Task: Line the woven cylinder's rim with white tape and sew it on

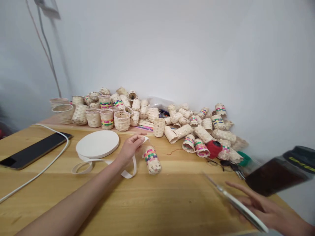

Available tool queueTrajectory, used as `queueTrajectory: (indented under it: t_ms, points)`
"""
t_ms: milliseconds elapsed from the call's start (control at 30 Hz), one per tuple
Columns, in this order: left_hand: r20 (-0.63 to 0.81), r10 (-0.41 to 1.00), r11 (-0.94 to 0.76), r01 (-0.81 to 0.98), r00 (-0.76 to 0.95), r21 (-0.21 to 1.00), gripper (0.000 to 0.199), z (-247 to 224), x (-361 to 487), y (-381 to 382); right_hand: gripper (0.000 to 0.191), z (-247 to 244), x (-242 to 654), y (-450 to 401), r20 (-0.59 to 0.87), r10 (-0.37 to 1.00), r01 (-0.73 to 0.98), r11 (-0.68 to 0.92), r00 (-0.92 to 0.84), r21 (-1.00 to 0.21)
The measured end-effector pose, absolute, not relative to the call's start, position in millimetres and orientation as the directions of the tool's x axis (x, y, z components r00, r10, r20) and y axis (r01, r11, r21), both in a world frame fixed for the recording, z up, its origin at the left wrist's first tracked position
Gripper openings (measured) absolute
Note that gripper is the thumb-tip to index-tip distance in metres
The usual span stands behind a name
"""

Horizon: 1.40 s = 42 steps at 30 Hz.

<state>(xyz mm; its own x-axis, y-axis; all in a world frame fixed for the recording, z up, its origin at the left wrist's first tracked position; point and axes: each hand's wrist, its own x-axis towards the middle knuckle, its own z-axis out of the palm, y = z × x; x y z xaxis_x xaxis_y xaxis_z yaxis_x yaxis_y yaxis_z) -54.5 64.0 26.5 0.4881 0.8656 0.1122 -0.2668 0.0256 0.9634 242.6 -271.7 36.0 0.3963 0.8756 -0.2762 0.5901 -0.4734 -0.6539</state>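
Fingers of my left hand [131,147] are pinched on the end of a white ribbon [128,174], which loops down to the table and back toward a flat white roll [97,144]. Just right of that hand, a small woven basket [152,160] with pink, green and purple bands lies on its side. At the lower right, my right hand [261,208] is on white-handled scissors [237,204], blurred, with the blades pointing to the upper left. The index finger is stretched out beside them.
Many woven baskets [122,121] are heaped along the wall. A phone [34,150] and a white cable [52,162] lie at left. Red thread [214,149], keys [236,167] and a dark bottle [278,173] stand or lie at right.
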Motion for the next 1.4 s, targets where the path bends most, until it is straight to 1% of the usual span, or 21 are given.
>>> queueTrajectory:
  t_ms: [33,67,133,200,333,400,533,600,700,800,867,1033,1200,1400]
  points:
    - [0.108,0.860,0.031,-0.261,0.500,0.965,0.033,27,-55,63,0.079,35,233,-270,-0.407,0.855,0.478,-0.517,0.320,-0.710]
    - [0.106,0.853,0.032,-0.255,0.511,0.966,0.033,28,-55,62,0.083,35,222,-268,-0.482,0.839,0.369,-0.544,0.254,-0.753]
    - [0.111,0.841,0.031,-0.251,0.530,0.968,0.033,28,-54,61,0.084,34,202,-264,-0.536,0.824,0.221,-0.566,0.182,-0.794]
    - [0.113,0.830,0.037,-0.254,0.547,0.966,0.032,29,-54,60,0.078,34,185,-261,-0.508,0.845,0.110,-0.528,0.169,-0.842]
    - [0.105,0.803,0.072,-0.270,0.587,0.960,0.032,29,-54,58,0.062,31,161,-247,-0.356,0.924,-0.144,-0.337,0.141,-0.931]
    - [0.107,0.777,0.102,-0.291,0.620,0.951,0.032,28,-53,57,0.057,30,150,-231,-0.304,0.947,-0.230,-0.275,0.103,-0.934]
    - [0.125,0.720,0.161,-0.340,0.683,0.927,0.032,24,-52,55,0.049,32,123,-191,-0.227,0.974,-0.393,-0.204,0.011,-0.897]
    - [0.119,0.710,0.180,-0.342,0.694,0.922,0.032,22,-51,56,0.048,34,110,-173,-0.169,0.984,-0.395,-0.176,-0.053,-0.902]
    - [0.099,0.711,0.192,-0.328,0.696,0.925,0.033,18,-50,57,0.047,40,96,-149,-0.133,0.985,-0.315,-0.163,-0.114,-0.935]
    - [0.110,0.691,0.183,-0.320,0.714,0.930,0.031,14,-49,58,0.046,44,90,-134,-0.148,0.984,-0.202,-0.165,-0.101,-0.965]
    - [0.105,0.677,0.187,-0.308,0.729,0.933,0.031,13,-49,57,0.048,44,89,-128,-0.155,0.985,-0.163,-0.166,-0.075,-0.973]
    - [0.103,0.651,0.230,-0.325,0.752,0.917,0.032,11,-47,57,0.052,40,94,-122,-0.188,0.977,-0.146,-0.201,-0.098,-0.969]
    - [0.102,0.649,0.219,-0.315,0.754,0.924,0.035,11,-47,57,0.053,40,96,-121,-0.177,0.979,-0.136,-0.189,-0.101,-0.972]
    - [0.112,0.644,0.209,-0.315,0.756,0.926,0.039,10,-47,58,0.058,36,95,-115,-0.167,0.983,-0.125,-0.176,-0.077,-0.977]
